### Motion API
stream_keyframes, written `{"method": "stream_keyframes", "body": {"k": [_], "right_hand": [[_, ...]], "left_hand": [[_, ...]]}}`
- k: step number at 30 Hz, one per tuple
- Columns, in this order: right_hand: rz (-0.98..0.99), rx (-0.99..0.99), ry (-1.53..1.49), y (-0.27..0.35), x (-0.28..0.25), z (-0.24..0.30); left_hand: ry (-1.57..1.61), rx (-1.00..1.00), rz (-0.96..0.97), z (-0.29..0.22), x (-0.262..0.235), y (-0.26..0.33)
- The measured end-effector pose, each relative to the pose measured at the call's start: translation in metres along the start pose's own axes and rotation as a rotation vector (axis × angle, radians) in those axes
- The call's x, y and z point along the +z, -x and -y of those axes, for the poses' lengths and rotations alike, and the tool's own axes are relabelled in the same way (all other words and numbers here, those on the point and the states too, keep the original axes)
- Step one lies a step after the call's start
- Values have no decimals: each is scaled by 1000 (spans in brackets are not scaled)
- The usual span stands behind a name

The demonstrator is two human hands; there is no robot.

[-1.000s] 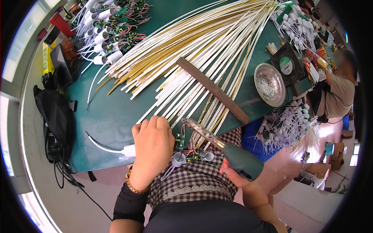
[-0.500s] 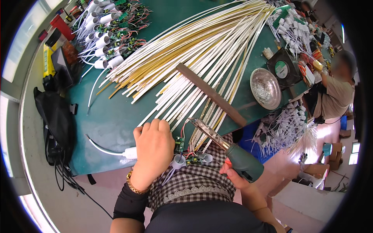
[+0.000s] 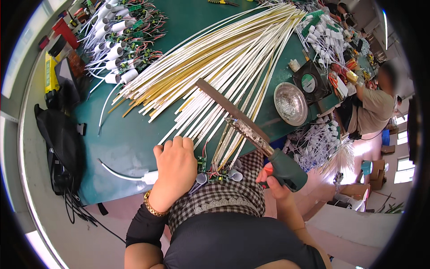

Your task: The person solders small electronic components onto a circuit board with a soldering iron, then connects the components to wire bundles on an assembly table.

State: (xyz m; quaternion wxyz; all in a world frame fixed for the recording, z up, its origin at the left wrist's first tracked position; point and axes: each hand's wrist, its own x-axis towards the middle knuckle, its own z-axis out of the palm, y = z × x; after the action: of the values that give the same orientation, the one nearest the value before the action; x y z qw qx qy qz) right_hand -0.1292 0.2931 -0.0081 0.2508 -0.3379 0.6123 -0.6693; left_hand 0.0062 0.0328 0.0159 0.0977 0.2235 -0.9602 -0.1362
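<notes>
My left hand (image 3: 176, 165) is closed at the table's front edge, fingers curled under; what they grip is hidden. A white cylindrical housing (image 3: 151, 177) with a white cable sticks out to its left. Just right of the hand, a small green circuit board (image 3: 202, 164) with red wires stands over the strip ends. My right hand (image 3: 274, 183) is wrapped round the dark green handle of a soldering gun (image 3: 286, 169). The gun's metal barrel points up-left, its tip over the strips beside a dark bar (image 3: 233, 110).
White and yellow strips (image 3: 215, 58) fan across the green table (image 3: 121, 157). Housings with boards (image 3: 114, 51) are heaped at far left. A metal dish (image 3: 291, 104) stands at right, near a dark square fan (image 3: 309, 83). More boards and white housings (image 3: 208, 178) lie on the checked cloth. A person (image 3: 374, 105) sits at right.
The soldering gun has moved up and right, its tip leaving the red wires by the circuit board for the dark bar. My left hand keeps its closed pose. The whole view has shifted slightly.
</notes>
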Motion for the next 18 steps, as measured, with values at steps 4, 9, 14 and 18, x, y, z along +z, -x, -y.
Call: {"method": "stream_keyframes", "body": {"k": [4, 9, 14, 18], "right_hand": [[-23, 3, -121, 7, 14, -8], [-108, -13, -33, 21, 42, -3], [-198, -64, -127, 47, 46, -14], [-228, -117, -4, 58, 38, -22]], "left_hand": [[-1, 58, -101, 4, 6, 1], [-53, 55, -57, 7, 8, 1], [-66, 83, -29, 7, 9, 0], [-68, 89, -32, 6, 8, -1]]}}
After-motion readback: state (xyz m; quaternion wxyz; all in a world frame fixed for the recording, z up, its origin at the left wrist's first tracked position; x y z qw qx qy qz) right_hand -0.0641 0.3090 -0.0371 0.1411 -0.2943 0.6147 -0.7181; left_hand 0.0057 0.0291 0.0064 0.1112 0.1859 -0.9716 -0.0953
